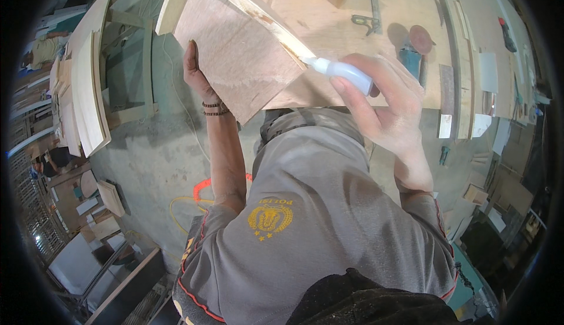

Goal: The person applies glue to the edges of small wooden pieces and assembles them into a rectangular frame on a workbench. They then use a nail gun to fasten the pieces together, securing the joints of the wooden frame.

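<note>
My left hand point(198, 77) grips the left edge of a wooden panel point(235, 61), thumb on the near face and the other fingers hidden behind it. The panel is tilted up over the front of the workbench, and a pale wooden strip point(258, 12) runs along its upper right edge. Between thumb and fingers, my right hand point(388, 99) holds a small white squeeze bottle point(351, 77). Its nozzle points left and meets the end of the strip at the panel's right corner; whether anything flows out is too small to tell.
On the plywood-topped workbench point(352, 43) lie a combination square point(370, 22) and a blue angle grinder point(412, 58) with a round sanding disc. Long boards point(461, 61) line the right side. Wooden panels point(88, 90) lean at left. An orange hose point(202, 189) lies on the floor.
</note>
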Action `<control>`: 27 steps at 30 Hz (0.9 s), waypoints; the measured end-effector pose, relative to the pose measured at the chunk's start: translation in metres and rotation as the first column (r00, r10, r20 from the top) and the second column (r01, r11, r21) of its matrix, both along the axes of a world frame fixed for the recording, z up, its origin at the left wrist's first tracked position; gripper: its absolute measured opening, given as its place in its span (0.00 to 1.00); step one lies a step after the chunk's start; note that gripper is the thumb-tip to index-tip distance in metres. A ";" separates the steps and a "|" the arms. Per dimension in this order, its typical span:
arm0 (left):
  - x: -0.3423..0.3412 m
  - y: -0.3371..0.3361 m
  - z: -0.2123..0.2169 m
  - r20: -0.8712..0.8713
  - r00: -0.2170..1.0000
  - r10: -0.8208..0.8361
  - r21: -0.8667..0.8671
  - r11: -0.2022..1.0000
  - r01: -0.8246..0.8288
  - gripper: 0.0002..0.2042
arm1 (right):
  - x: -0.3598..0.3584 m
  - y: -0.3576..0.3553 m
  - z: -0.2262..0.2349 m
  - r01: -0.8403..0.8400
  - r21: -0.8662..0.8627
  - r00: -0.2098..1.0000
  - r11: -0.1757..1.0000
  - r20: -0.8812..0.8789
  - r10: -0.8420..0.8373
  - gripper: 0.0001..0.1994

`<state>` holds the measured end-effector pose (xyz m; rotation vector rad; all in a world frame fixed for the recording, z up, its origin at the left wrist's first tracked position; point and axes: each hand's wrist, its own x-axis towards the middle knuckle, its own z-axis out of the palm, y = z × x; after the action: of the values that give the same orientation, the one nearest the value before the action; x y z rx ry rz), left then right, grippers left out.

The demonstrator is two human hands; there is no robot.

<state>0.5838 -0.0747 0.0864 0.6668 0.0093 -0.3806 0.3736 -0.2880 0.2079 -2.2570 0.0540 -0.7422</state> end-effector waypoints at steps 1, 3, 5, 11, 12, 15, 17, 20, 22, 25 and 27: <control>0.000 0.000 0.000 0.000 1.000 0.005 0.023 1.000 -0.005 0.24 | 0.000 -0.001 0.000 -0.008 0.012 1.000 1.000 -0.001 0.008 0.11; 0.000 0.001 0.000 0.000 1.000 0.017 0.069 0.997 -0.017 0.24 | -0.001 -0.002 -0.001 0.003 0.094 1.000 0.996 -0.005 -0.002 0.12; 0.005 0.003 -0.008 -0.004 1.000 0.009 0.073 0.997 -0.008 0.24 | -0.003 -0.002 -0.007 0.043 0.233 0.999 0.972 -0.009 -0.042 0.12; 0.004 -0.002 -0.011 -0.035 0.999 -0.021 0.068 0.997 0.023 0.25 | -0.004 0.000 -0.013 0.125 0.483 0.992 0.867 -0.053 -0.114 0.14; 0.000 -0.008 -0.009 -0.046 0.999 -0.018 0.076 0.997 0.022 0.25 | -0.004 0.001 -0.015 0.136 0.541 0.991 0.830 -0.064 -0.120 0.14; 0.007 0.003 -0.027 0.014 0.965 -0.261 -0.346 0.904 0.250 0.24 | 0.000 0.003 -0.016 0.134 0.691 0.991 0.711 -0.080 -0.109 0.15; 0.002 -0.015 -0.013 -0.118 0.984 -0.135 -0.122 0.985 0.120 0.24 | 0.001 0.002 -0.018 0.145 0.738 0.989 0.659 -0.111 -0.094 0.15; 0.019 -0.011 -0.049 -0.026 0.942 -0.334 -0.388 0.872 0.299 0.25 | 0.005 0.012 -0.016 0.109 0.742 0.992 0.662 -0.122 -0.027 0.14; 0.030 -0.014 -0.071 0.050 0.863 -0.502 -0.618 0.664 0.421 0.26 | 0.007 0.020 -0.018 0.082 0.698 0.991 0.711 -0.136 0.018 0.14; 0.027 -0.030 -0.064 0.022 0.790 -0.613 -0.732 0.528 0.430 0.27 | 0.011 0.032 -0.019 0.013 0.657 0.985 0.754 -0.137 0.102 0.14; 0.021 -0.038 -0.057 0.050 0.774 -0.631 -0.711 0.522 0.471 0.27 | 0.016 0.040 -0.018 -0.056 0.630 0.981 0.774 -0.111 0.161 0.13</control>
<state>0.6051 -0.1131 0.0294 -0.1700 -0.1438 -1.0327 0.3899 -0.2477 0.1897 -1.6484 0.2142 -0.3929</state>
